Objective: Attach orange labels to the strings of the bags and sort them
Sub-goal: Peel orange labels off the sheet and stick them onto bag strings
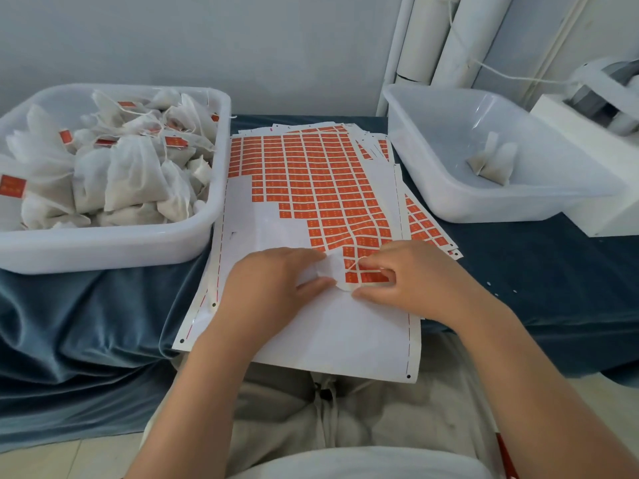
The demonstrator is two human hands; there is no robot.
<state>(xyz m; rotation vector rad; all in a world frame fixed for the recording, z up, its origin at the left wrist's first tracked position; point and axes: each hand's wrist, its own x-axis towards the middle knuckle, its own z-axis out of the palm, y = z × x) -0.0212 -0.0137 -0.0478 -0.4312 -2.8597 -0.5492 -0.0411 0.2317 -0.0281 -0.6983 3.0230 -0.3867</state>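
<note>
A sheet of orange labels (311, 181) lies on the table in front of me, its lower left part peeled bare. My left hand (273, 288) holds a small white bag (328, 271) down on the sheet. My right hand (415, 281) pinches at the bag's string beside the lowest orange labels (366, 276). The left tub (114, 247) is piled with white bags, several carrying orange labels. In the right tub (484, 209) lies one bag (492, 164).
More label sheets (428, 229) are stacked under the top one. A dark blue cloth (103, 323) covers the table. White rolls (435, 36) lean against the wall at the back right, and a white machine (601, 112) stands at the right edge.
</note>
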